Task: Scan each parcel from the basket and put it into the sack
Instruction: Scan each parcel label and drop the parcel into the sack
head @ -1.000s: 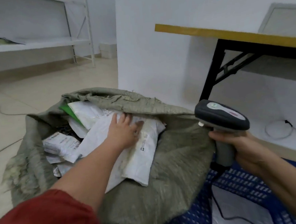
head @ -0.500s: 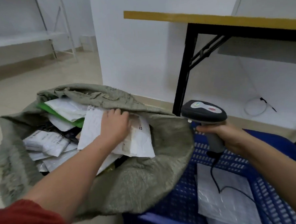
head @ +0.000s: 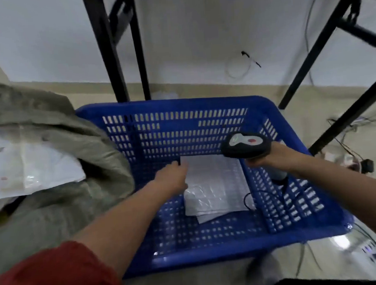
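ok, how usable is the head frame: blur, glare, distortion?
Head view: motion blur overall, worst on the sack at left; table legs splay outward from wide-angle distortion; small glare spots on the basket near rim; parcel shiny, no label readable; scanner comparatively sharp.

A plain white wall (head: 187, 32) fills the upper view and meets a pale beige floor (head: 291, 118) lower down. Black metal table legs (head: 109, 59) stand before the wall at the left, and slanted black frame bars (head: 310, 62) cross the right side. A loose coil of white cable (head: 238, 67) with a dark tip shows against the white surface. Dark cables (head: 348, 150) tangle on the floor at the right, where a bright glare (head: 340, 242) reflects off the floor
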